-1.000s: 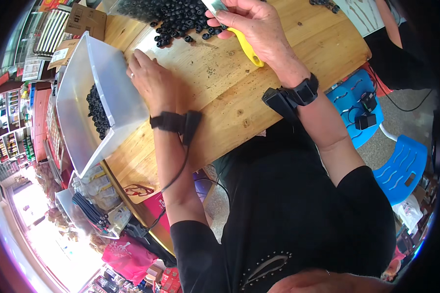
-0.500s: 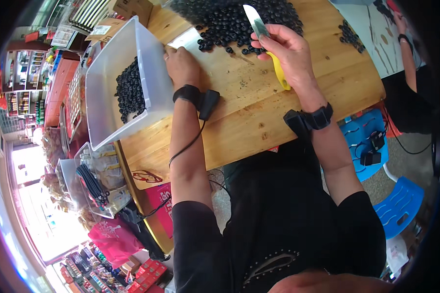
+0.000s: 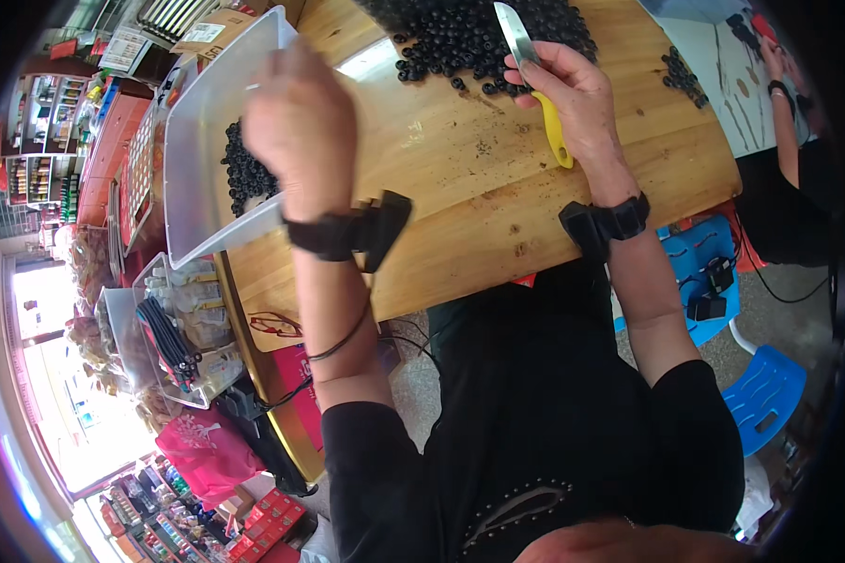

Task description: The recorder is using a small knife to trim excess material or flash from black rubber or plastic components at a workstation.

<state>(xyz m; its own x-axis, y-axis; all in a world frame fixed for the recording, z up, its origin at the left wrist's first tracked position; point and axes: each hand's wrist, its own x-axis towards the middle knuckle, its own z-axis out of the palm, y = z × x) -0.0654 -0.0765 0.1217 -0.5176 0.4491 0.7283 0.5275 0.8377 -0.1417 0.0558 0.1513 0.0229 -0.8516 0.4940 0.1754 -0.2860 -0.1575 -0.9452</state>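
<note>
1. Two hands are over the wooden table point(image 3: 498, 225) in the middle of the frame.
2. At upper left, the left hand point(image 3: 296, 122) is blurred above the clear bin point(image 3: 197, 178) of black beads point(image 3: 244, 174); I cannot tell its grip.
3. At the top, the right hand point(image 3: 573, 103) grips a yellow-handled knife point(image 3: 535, 80) by the bead pile point(image 3: 479, 33).

Bright daylight fills the scene, blowing out the doorway at the lower left. A white glare patch sits on the round wooden tabletop point(image 3: 460, 178). The raised left hand point(image 3: 296, 127) is motion-blurred. Fisheye bending and dark vignetting crowd the rim.
</note>
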